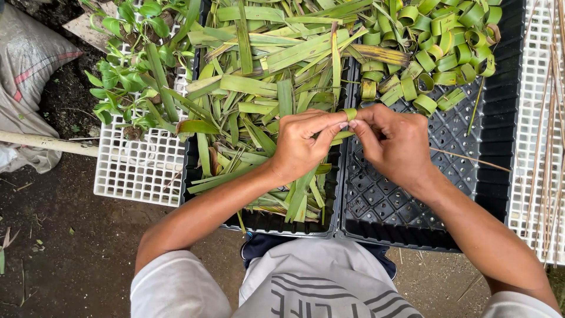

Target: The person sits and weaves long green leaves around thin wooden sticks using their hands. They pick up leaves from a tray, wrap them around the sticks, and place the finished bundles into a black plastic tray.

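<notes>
Two hands' fingers (332,125) pinching one leaf strip (349,113), curled between fingertips, above black trays (506,118)

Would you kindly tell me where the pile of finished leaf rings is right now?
In the head view, the leaf rings lie heaped at the far end of the right-hand black tray, beyond the right hand.

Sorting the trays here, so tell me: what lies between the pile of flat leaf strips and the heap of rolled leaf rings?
In the head view, both hands, left hand and right hand, pinching a green leaf strip.
</notes>
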